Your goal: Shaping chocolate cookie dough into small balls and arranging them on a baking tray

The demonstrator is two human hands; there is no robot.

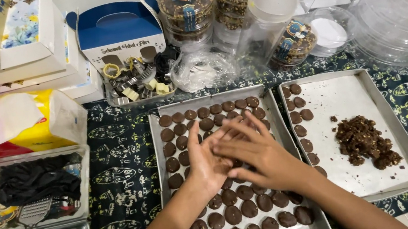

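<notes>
Hands meet palm to palm over the middle of a metal tray [156, 137]: the left hand [205, 159] lies underneath with fingers pointing up and away, and the right hand [260, 157] is pressed across it from the right, fingers overlapping. Whatever sits between the palms is hidden, so I cannot tell whether they are clamped on a piece of dough or simply pressed together. Beneath them the tray is nearly full of round dark chocolate cookies [239, 216], set in close rows from the far edge to the near one. Just beside it on the right lies a second metal tray [367, 102], mostly bare, with a column of the same cookies along its left side and a crumbly heap of dark chocolate dough [365, 142] toward its right half. Both trays rest on a desk covered by a dark patterned cloth [122, 179]. At the far side stand clear round jars of cookies [187, 5], empty clear containers [397, 13], a blue and white gift box [115, 31], and a small tray of metal cookie cutters [136, 84]. To the left are a yellow and red pack of tissues [14, 125] and a clear plastic box [26, 190] holding something black.
</notes>
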